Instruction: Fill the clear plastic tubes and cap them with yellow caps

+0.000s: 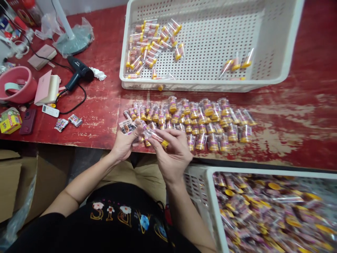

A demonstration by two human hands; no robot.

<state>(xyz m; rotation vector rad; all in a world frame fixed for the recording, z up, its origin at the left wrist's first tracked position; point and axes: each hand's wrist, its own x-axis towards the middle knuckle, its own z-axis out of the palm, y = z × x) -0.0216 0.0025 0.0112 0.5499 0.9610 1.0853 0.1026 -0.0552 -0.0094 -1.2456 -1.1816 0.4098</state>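
Small clear tube [155, 136], yellow cap — tilted, cap end lower; printed card [127, 127] just beside.

Person wore a black short-sleeved top [105, 228]. It carried a chest print [126, 214]: a row of gold-outlined letters mixed with small white-and-pink flowers and one blue patch. The letters were too warped to read. Tan trousers [142, 174] showed at the lap, between the arms. The sleeve edge sat high on the left upper arm. Both forearms were uncovered down to the left grip [123, 142] and right grip [172, 154]. Nails looked short, detail blurred.
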